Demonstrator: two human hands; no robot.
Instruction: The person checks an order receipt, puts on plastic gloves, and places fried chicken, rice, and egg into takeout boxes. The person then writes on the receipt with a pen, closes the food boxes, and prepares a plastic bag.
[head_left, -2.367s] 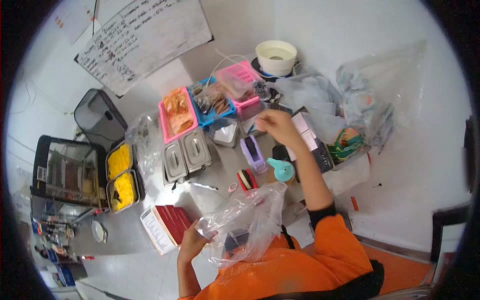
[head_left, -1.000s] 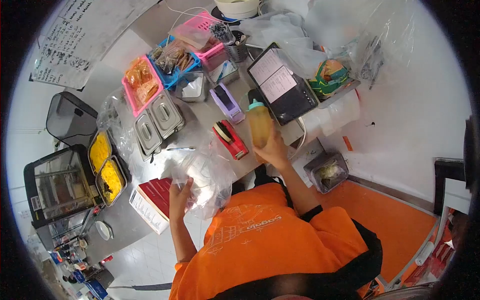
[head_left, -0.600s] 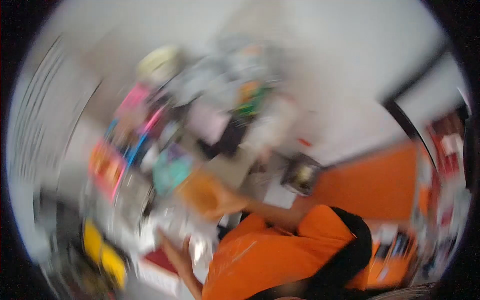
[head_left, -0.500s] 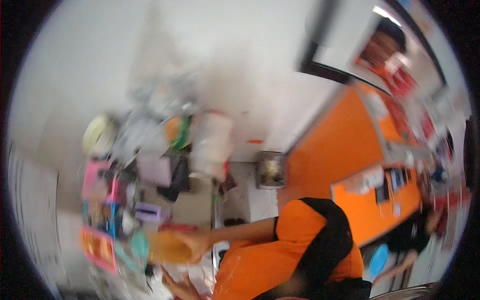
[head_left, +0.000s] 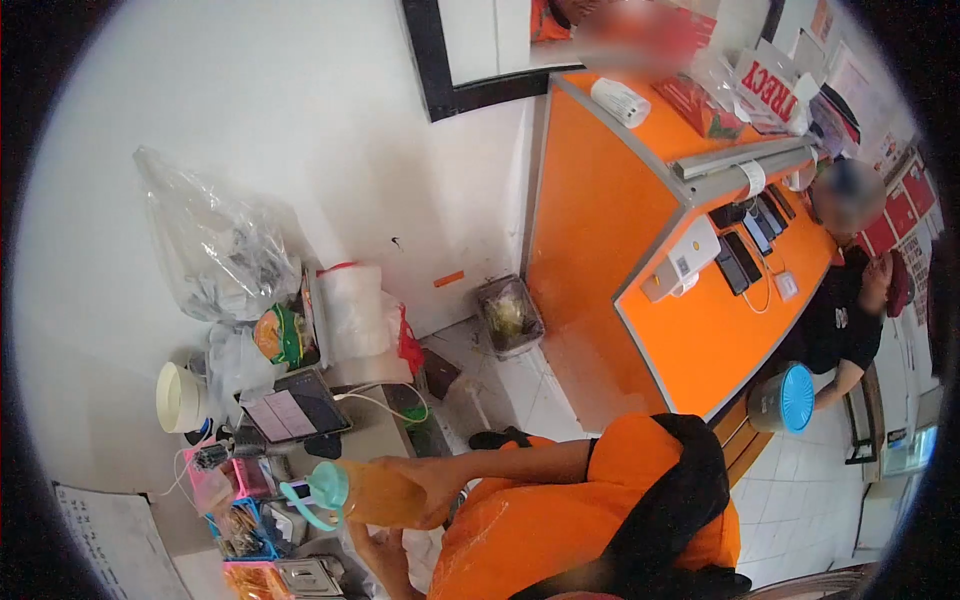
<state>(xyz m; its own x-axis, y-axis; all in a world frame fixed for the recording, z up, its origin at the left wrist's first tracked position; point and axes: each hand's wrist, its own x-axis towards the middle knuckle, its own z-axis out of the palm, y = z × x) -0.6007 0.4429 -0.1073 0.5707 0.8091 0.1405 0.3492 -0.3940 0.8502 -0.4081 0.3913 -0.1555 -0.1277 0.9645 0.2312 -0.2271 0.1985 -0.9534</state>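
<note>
My right hand [head_left: 428, 490] is wrapped round a bottle [head_left: 372, 496] with orange-amber contents and a teal lid with a loop handle. The bottle lies sideways in my grip, its lid pointing left over the cluttered desk. Just below it in the view, my left hand [head_left: 388, 560] comes up to the underside of the bottle. Its fingertips run in behind the bottle, so whether they grip it is hidden. A tablet [head_left: 295, 408] with a white cable stands beyond the bottle. Beside the lid are pink and blue baskets [head_left: 240, 530] of small items.
An orange counter [head_left: 690, 360] holds phones and a white box. A person in black [head_left: 850, 320] sits behind it, near a container with a blue lid [head_left: 795, 398]. A bin [head_left: 508, 315] stands on the floor. Plastic bags [head_left: 215, 245] and a cream tub [head_left: 180, 397] are by the wall.
The view has swung and become sharper. The bottle stays in my right hand. My left hand's fingers, spread below the bottle before, now lie close against its underside.
</note>
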